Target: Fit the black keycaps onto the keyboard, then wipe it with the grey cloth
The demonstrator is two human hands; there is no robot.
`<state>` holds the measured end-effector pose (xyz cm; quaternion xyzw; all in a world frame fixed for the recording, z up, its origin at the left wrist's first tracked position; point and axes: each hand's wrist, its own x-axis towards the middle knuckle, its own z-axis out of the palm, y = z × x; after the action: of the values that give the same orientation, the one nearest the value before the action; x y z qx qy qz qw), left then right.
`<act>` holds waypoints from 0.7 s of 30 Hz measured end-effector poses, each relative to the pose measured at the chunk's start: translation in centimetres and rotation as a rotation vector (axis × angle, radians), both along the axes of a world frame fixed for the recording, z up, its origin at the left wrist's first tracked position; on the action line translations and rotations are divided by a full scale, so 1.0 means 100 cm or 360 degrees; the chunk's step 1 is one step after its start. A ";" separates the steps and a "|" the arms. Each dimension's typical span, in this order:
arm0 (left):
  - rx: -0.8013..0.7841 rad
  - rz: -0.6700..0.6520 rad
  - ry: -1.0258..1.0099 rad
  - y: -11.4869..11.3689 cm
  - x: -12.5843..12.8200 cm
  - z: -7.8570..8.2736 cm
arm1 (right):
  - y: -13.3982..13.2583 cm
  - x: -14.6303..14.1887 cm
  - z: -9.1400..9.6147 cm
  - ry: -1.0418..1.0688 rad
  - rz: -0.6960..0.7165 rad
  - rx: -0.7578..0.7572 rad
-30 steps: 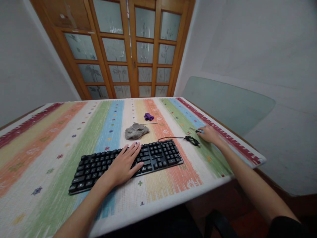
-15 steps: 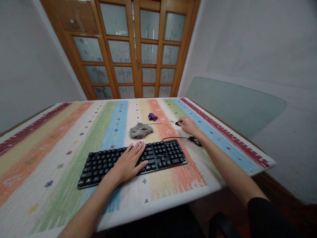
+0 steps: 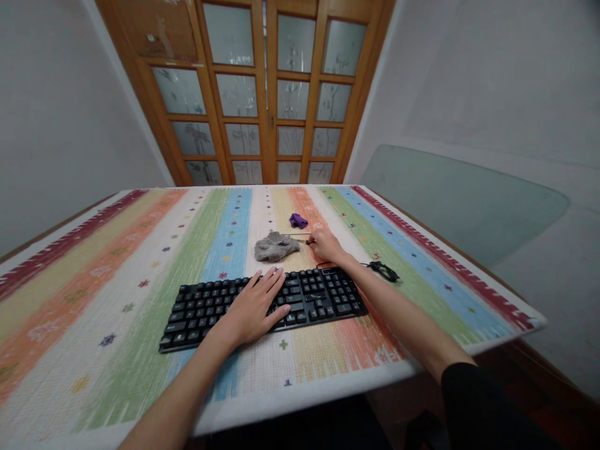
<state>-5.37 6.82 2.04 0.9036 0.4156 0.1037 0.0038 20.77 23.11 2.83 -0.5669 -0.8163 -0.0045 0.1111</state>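
My left hand (image 3: pixel 255 310) lies flat with fingers spread on the black keyboard (image 3: pixel 201 306), over its middle keys. Pinched in my right hand (image 3: pixel 325 245) is a small keycap puller (image 3: pixel 308 242) with a black handle, its thin wire prongs pointing left. It is just right of a crumpled grey cloth (image 3: pixel 275 247) behind the keyboard. I cannot tell whether the prongs touch the cloth. A thin dark rod (image 3: pixel 297 234) lies along the cloth's far side. Beyond my right hand sits a small purple cloth (image 3: pixel 299 220).
The keyboard's coiled black cable (image 3: pixel 383 270) rests on the table to the right of my right forearm. A striped, patterned cloth (image 3: pixel 126 350) covers the table. Behind it are wooden glass-paned doors (image 3: pixel 268 119), and a glass panel (image 3: pixel 459 194) leans at the right wall.
My right hand has moved left with the keycap puller, from beside the cable to the grey cloth. My left hand stays on the keyboard. The view has shifted slightly.
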 end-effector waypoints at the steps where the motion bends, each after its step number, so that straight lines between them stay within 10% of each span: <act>1: 0.0006 -0.0006 -0.0006 0.000 0.000 0.000 | -0.001 0.000 -0.001 0.0007 0.0017 0.0002; 12: 0.0088 0.0042 -0.0068 -0.004 -0.020 0.000 | -0.022 0.067 0.022 0.0131 -0.0040 0.0067; 21: 0.0138 0.0951 -0.0464 -0.056 -0.120 -0.012 | -0.100 0.176 -0.003 0.0282 -0.0269 -0.0062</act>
<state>-17.41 1.22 0.80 0.7166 0.6526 0.2460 -0.0057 38.34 13.08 2.57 -0.6338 -0.7525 0.0522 0.1711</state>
